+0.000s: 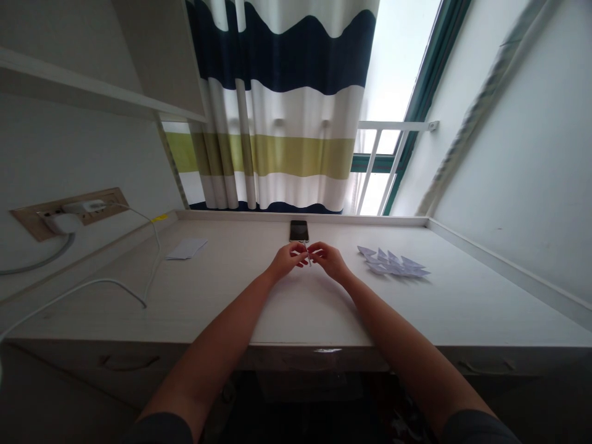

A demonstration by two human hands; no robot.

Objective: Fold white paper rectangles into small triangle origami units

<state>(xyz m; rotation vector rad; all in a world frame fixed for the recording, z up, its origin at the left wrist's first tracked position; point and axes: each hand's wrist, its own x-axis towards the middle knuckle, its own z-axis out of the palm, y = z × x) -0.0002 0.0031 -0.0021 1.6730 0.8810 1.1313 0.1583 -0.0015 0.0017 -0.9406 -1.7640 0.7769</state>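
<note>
Together on a small white piece [309,258]

Above the desk [416,308], left hand [287,261] and right hand [330,260] meet fingertip to fingertip, both pinching the piece — folded paper triangles [393,264] lie rightward, a smartphone [298,230] just beyond.

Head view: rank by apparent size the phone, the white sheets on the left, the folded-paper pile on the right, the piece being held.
1. folded-paper pile
2. white sheets
3. phone (farther back, so unsure)
4. small piece, mostly hidden between left hand and right hand
</note>
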